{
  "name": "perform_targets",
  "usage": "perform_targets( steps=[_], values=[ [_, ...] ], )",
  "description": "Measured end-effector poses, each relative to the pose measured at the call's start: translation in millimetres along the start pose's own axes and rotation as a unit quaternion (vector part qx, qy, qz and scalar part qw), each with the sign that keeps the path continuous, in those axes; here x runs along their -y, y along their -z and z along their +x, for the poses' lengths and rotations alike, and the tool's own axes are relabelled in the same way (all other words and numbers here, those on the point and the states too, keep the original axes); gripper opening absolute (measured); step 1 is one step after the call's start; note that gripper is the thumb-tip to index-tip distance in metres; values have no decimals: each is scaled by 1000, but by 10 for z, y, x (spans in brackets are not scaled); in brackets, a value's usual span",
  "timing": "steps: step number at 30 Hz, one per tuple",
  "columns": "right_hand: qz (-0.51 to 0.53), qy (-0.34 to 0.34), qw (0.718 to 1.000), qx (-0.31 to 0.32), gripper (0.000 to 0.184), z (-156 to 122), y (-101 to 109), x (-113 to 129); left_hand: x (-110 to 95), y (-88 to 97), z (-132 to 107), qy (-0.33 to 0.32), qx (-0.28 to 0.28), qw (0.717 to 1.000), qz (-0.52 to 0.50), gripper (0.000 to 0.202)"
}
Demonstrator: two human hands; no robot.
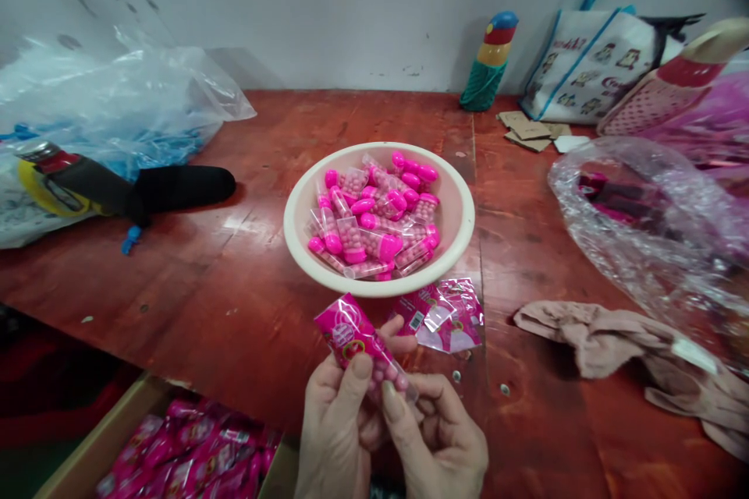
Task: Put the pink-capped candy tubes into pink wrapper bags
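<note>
Both hands hold a clear tube of pink candy balls (391, 374), tilted, in front of the bowl. A printed pink sleeve (345, 323) covers its upper part, while pink balls show at the lower end. My left hand (335, 413) pinches the sleeve with thumb and fingers. At the lower end, my right hand (441, 437) grips the tube, thumb on top. Just beyond stands a cream bowl (296, 249) with several pink-capped tubes (374, 222) inside. Flat printed sleeves (450, 320) lie on the table beside the bowl, partly behind my fingers.
A cardboard box (87, 444) of wrapped tubes sits below at the left. Clear plastic bags (193, 78) and a black-handled tool (181, 185) lie at the left. To the right are a beige cloth (602, 335), crumpled plastic (690, 226), a colourful bottle (491, 62) and a printed bag (591, 62).
</note>
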State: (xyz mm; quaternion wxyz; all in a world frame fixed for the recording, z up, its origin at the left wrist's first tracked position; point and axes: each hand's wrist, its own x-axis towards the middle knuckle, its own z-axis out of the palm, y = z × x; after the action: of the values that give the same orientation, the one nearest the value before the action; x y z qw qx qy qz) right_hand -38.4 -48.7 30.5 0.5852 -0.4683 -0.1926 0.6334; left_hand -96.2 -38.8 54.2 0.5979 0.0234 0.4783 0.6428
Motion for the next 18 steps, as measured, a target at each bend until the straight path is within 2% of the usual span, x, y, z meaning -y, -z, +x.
perform_targets(
  steps=[4,6,9,13,15,18],
  values=[
    [70,-87,992,61,18,56,14,34,-5,12,-2,-4,-1,1000,-8,31],
    [90,-113,987,65,19,57,-1,38,18,6,-10,-19,-9,1000,-5,35],
    [73,-88,993,28,19,28,-24,34,78,-14,-29,-45,-23,999,-1,36],
    [25,-18,999,-20,16,25,-16,39,111,-32,-9,-26,-5,1000,-2,32],
    [25,-19,999,-7,15,46,-5,40,88,-28,17,-14,-4,1000,-10,32],
    [42,-41,998,26,13,49,-8,30,41,-15,33,-29,-25,999,-17,38]
  ],
)
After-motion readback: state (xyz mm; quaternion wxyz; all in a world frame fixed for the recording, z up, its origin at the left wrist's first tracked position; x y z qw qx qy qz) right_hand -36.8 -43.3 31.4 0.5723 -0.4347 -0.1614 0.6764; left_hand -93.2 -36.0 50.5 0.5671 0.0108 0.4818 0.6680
